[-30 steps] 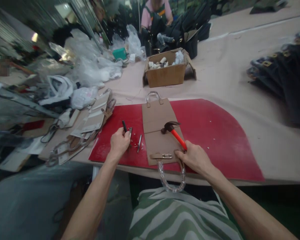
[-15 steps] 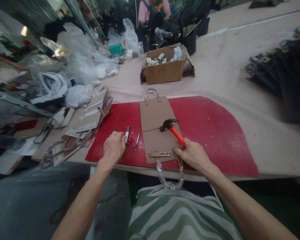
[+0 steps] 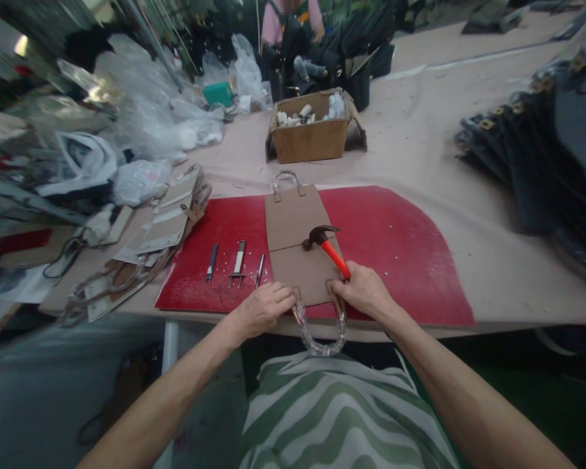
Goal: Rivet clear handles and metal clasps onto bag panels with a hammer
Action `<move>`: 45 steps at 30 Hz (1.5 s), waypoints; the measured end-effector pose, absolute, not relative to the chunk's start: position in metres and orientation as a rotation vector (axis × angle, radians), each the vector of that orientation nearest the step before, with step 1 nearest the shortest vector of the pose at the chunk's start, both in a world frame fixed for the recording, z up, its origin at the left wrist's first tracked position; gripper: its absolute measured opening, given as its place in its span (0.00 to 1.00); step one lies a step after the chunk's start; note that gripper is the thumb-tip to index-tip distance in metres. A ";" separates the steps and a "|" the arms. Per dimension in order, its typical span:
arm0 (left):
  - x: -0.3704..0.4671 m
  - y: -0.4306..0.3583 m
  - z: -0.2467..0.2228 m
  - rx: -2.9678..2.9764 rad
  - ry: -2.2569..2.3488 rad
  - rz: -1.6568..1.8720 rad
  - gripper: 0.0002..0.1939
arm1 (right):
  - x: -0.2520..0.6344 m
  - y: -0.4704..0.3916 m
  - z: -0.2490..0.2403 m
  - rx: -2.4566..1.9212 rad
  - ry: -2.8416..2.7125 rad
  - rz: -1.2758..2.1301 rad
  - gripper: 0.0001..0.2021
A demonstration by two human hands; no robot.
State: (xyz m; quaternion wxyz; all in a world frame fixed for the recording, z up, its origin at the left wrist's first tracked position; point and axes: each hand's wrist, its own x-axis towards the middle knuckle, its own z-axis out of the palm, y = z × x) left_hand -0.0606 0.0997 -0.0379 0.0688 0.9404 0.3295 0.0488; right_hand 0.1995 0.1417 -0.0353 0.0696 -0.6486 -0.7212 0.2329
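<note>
Left hand (image 3: 269, 303): fingers together at the 7 o'clock corner of the tan bag piece (image 3: 293, 212), by its wrapped near handle (image 3: 322, 348); grip unclear.
Right hand (image 3: 365, 288): clamped on the orange-handled hammer (image 3: 326, 246), head over the bag piece.
Bag piece: flat on red mat (image 3: 390, 225), desk (image 3: 420, 130) beneath.
Forked tool (image 3: 238, 262): on mat, 9 o'clock of bag piece.
Cardboard box (image 3: 310, 144): 12 o'clock.

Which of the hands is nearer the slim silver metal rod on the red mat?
Left. The left hand is just this side of the rod; the right hand, gripping the orange-handled claw hammer, is farther right.
</note>
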 end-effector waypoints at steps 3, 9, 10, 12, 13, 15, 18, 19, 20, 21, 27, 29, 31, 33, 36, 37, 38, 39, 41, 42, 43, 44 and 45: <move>-0.072 0.098 -0.047 2.871 0.880 0.308 0.18 | 0.199 0.141 -0.036 -1.963 -2.167 0.687 0.14; -0.066 0.085 -0.061 2.757 1.024 0.612 0.16 | 0.199 0.141 -0.037 -1.938 -2.148 0.709 0.13; -0.065 0.083 -0.061 2.705 1.087 0.675 0.17 | 0.199 0.141 -0.036 -1.931 -2.147 0.718 0.13; -0.069 0.083 -0.061 2.598 1.285 0.777 0.18 | 0.199 0.142 -0.036 -1.928 -2.144 0.735 0.13; -0.073 0.085 -0.059 2.531 1.439 0.810 0.17 | 0.199 0.143 -0.037 -1.927 -2.144 0.743 0.13; -0.087 0.096 -0.052 2.343 1.839 0.820 0.13 | 0.199 0.146 -0.038 -1.927 -2.150 0.762 0.14; -0.112 0.119 -0.035 1.996 2.388 0.650 0.10 | 0.200 0.150 -0.041 -1.926 -2.179 0.770 0.15; -0.119 0.128 -0.029 1.886 2.490 0.551 0.11 | 0.200 0.151 -0.042 -1.924 -2.187 0.771 0.15; -0.126 0.137 -0.025 1.787 2.538 0.446 0.12 | 0.200 0.151 -0.042 -1.922 -2.191 0.769 0.15; -0.131 0.145 -0.022 1.703 2.542 0.347 0.14 | 0.200 0.151 -0.041 -1.924 -2.191 0.766 0.16; -0.141 0.180 -0.019 1.556 2.371 0.050 0.16 | 0.200 0.151 -0.041 -1.933 -2.189 0.757 0.16; -0.143 0.182 -0.017 1.570 2.353 0.038 0.16 | 0.201 0.151 -0.042 -1.929 -2.181 0.770 0.15; -0.144 0.180 -0.012 1.584 2.379 0.057 0.17 | 0.201 0.152 -0.042 -1.924 -2.163 0.783 0.15; -0.140 0.175 -0.007 1.629 2.411 0.112 0.16 | 0.201 0.152 -0.042 -1.909 -2.149 0.801 0.14; -0.122 0.167 -0.007 1.747 2.305 0.142 0.16 | 0.200 0.153 -0.041 -1.909 -2.135 0.822 0.14; -0.113 0.166 -0.009 1.773 2.256 0.111 0.17 | 0.200 0.153 -0.040 -1.915 -2.132 0.824 0.14; -0.104 0.166 -0.011 1.781 2.220 0.062 0.17 | 0.199 0.153 -0.039 -1.921 -2.128 0.827 0.14; -0.096 0.168 -0.014 1.774 2.203 0.009 0.16 | 0.199 0.153 -0.039 -1.921 -2.124 0.827 0.14; -0.084 0.172 -0.016 1.751 2.199 -0.065 0.13 | 0.199 0.151 -0.038 -1.913 -2.121 0.818 0.13; -0.081 0.175 -0.015 1.747 2.190 -0.079 0.11 | 0.199 0.150 -0.037 -1.912 -2.121 0.806 0.13; -0.079 0.177 -0.014 1.752 2.170 -0.084 0.09 | 0.199 0.149 -0.037 -1.914 -2.120 0.792 0.13; -0.080 0.178 -0.011 1.771 2.145 -0.087 0.08 | 0.199 0.148 -0.037 -1.922 -2.119 0.776 0.13; -0.081 0.178 -0.009 1.803 2.121 -0.070 0.08 | 0.199 0.147 -0.038 -1.927 -2.117 0.766 0.13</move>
